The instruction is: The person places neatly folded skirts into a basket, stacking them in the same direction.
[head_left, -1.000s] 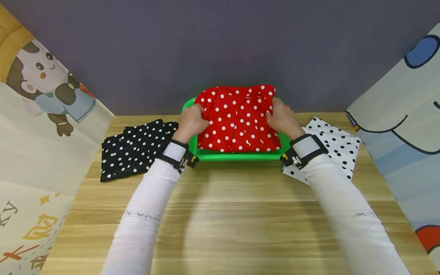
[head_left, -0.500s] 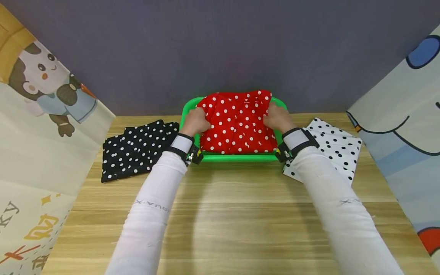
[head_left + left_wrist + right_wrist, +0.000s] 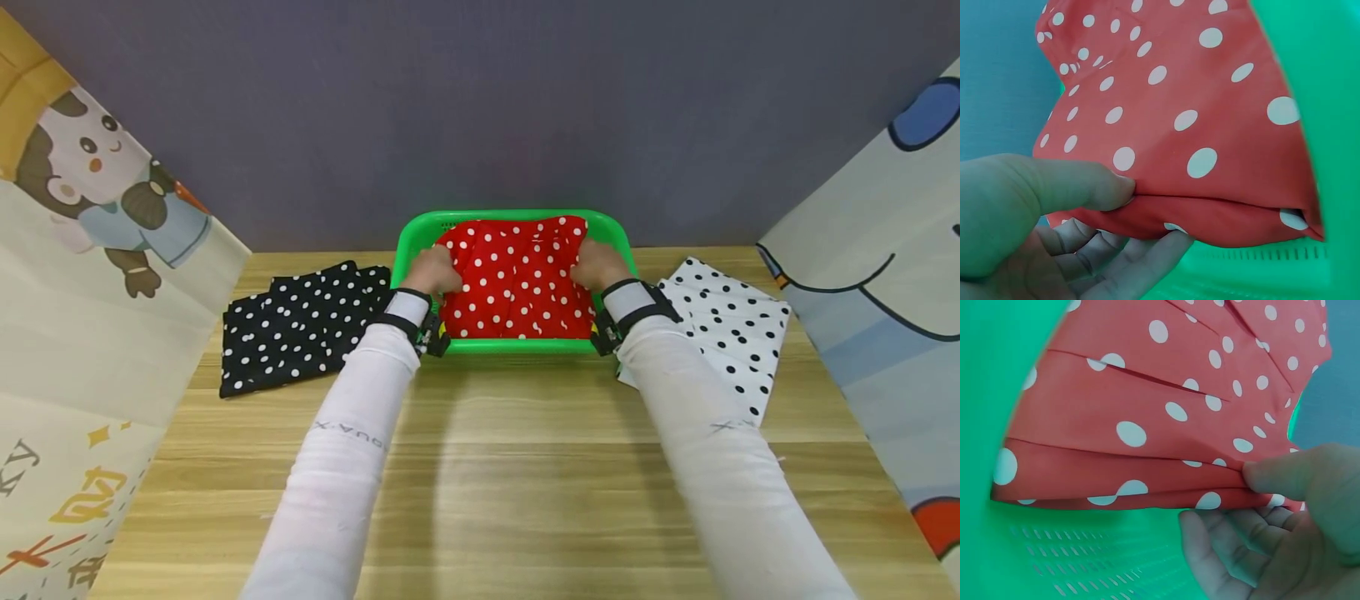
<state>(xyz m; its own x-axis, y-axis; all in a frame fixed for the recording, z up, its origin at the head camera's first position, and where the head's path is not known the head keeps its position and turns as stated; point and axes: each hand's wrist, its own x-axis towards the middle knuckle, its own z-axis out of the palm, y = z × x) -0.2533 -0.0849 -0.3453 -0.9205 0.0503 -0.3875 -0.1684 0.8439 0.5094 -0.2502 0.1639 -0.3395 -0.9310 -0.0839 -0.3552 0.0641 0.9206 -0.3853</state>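
A folded red cloth with white dots (image 3: 517, 283) lies within the rim of a green plastic basket (image 3: 517, 345). At its left edge my left hand (image 3: 432, 271) pinches the fold, thumb on top and fingers beneath, as the left wrist view shows. On the opposite edge my right hand (image 3: 600, 265) pinches the cloth the same way; in the right wrist view the thumb presses the layered folds from above. Slots in the basket's wall (image 3: 1079, 556) show below the cloth. Whether the cloth touches the basket's floor cannot be seen.
A folded black cloth with white dots (image 3: 300, 329) lies left of the basket on the wooden table (image 3: 510, 467). To the right is a white cloth with black dots (image 3: 731, 321), partly under my right forearm. A grey wall (image 3: 517, 100) stands behind the basket.
Both hands have lowered the red cloth into the basket and drawn slightly closer together. More of the basket's back rim shows now. The black and white cloths have stayed in place.
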